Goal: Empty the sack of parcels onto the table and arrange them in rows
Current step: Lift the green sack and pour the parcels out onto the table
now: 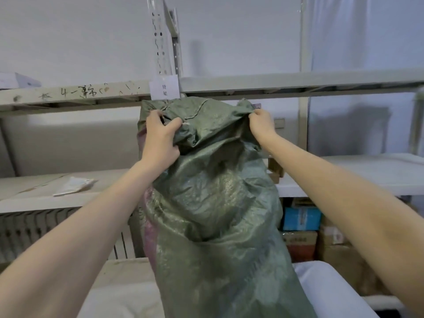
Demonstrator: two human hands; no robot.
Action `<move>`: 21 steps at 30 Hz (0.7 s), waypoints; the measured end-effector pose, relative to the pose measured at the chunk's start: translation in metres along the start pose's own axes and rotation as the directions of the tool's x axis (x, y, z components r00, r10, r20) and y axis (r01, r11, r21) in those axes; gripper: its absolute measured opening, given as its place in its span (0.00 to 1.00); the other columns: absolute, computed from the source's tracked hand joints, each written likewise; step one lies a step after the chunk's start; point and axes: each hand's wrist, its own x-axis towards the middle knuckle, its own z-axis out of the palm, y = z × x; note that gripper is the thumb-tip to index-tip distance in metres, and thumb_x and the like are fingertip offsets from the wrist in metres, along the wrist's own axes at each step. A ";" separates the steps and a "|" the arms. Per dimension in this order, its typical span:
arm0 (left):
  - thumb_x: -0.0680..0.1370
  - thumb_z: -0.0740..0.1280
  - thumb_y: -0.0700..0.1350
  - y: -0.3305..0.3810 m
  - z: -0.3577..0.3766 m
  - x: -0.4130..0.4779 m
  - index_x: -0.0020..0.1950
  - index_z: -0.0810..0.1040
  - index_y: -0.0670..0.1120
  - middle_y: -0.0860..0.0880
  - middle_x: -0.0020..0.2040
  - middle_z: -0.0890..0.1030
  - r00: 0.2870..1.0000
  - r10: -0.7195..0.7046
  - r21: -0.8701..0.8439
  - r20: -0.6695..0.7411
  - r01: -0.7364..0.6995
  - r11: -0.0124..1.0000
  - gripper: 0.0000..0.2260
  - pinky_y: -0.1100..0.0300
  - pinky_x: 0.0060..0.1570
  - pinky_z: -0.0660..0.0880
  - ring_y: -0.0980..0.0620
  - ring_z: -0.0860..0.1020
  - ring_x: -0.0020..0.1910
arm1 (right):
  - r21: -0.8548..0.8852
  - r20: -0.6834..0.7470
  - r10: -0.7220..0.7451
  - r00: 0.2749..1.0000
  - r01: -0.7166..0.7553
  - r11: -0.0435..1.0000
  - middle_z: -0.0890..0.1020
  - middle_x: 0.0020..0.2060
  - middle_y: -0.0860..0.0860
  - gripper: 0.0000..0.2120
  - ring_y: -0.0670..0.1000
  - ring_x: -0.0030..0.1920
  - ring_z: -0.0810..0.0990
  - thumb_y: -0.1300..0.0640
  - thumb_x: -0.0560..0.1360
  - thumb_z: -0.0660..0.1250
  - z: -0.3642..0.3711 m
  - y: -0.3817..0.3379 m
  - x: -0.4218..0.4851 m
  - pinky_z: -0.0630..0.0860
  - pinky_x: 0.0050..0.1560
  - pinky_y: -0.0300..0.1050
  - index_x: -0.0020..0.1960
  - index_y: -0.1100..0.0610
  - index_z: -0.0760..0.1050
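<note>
Both hands grip the upper end of the green woven sack (213, 203) — left hand (159, 136) at ten o'clock, right hand (261, 125) at two o'clock, fingers clamped on bunched fabric.

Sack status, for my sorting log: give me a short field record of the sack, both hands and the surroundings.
sack: green woven, standing tall, top end bunched
left hand: grips the sack's top left
right hand: grips the sack's top right edge
parcels: none visible outside the sack
behind: shelf with a paper label; boxes at lower right
</note>
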 end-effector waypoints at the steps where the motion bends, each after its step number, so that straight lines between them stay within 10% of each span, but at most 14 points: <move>1: 0.65 0.68 0.31 0.003 0.000 0.001 0.54 0.77 0.41 0.34 0.60 0.66 1.000 -0.016 0.009 0.019 0.016 1.000 0.18 0.51 0.58 0.66 0.35 0.65 0.62 | -0.070 -0.009 -0.029 1.000 0.028 0.997 0.76 0.40 0.56 0.15 0.54 0.43 0.75 0.58 0.81 0.53 -0.004 0.002 -0.002 0.70 0.45 0.48 0.45 0.62 0.75; 4: 0.68 0.72 0.47 0.012 -0.005 0.012 0.57 0.78 0.48 0.39 0.58 0.68 0.982 -0.153 0.068 0.108 0.146 0.987 0.18 0.48 0.61 0.68 0.38 0.65 0.61 | -0.231 -0.047 -0.090 0.995 0.077 0.970 0.72 0.34 0.51 0.16 0.51 0.36 0.72 0.54 0.82 0.53 -0.012 0.007 -0.008 0.68 0.41 0.47 0.37 0.56 0.69; 7: 0.68 0.71 0.61 0.016 -0.012 0.023 0.61 0.77 0.52 0.41 0.61 0.72 0.936 -0.299 0.134 0.185 0.278 0.951 0.25 0.45 0.63 0.69 0.38 0.67 0.64 | -0.320 0.061 -0.140 0.988 0.153 0.935 0.77 0.48 0.53 0.14 0.55 0.50 0.77 0.50 0.78 0.59 -0.020 0.006 -0.012 0.75 0.51 0.52 0.58 0.57 0.71; 12: 0.74 0.68 0.43 0.022 -0.030 0.047 0.56 0.81 0.47 0.45 0.54 0.82 0.828 -0.560 -0.403 0.005 0.514 0.757 0.11 0.58 0.52 0.71 0.44 0.77 0.55 | -0.469 0.188 -0.254 0.949 0.314 0.825 0.80 0.48 0.54 0.14 0.57 0.52 0.78 0.53 0.80 0.60 -0.027 -0.019 -0.014 0.71 0.45 0.44 0.62 0.57 0.75; 18: 0.76 0.67 0.40 0.043 -0.059 0.099 0.51 0.78 0.46 0.50 0.46 0.78 0.860 -0.483 -0.573 -0.162 0.317 0.756 0.06 0.64 0.47 0.68 0.51 0.75 0.47 | -0.265 -0.041 -0.331 0.943 0.309 0.913 0.80 0.52 0.59 0.14 0.56 0.52 0.77 0.60 0.81 0.55 -0.030 -0.068 0.007 0.71 0.51 0.46 0.59 0.62 0.76; 21: 0.77 0.66 0.41 0.047 -0.056 0.103 0.56 0.78 0.45 0.50 0.48 0.78 0.878 -0.463 -0.546 -0.122 0.330 0.770 0.09 0.62 0.49 0.69 0.51 0.74 0.49 | -0.188 0.096 -0.214 0.972 0.228 0.955 0.78 0.58 0.59 0.21 0.57 0.59 0.76 0.49 0.79 0.58 -0.023 -0.067 0.011 0.72 0.61 0.51 0.64 0.63 0.72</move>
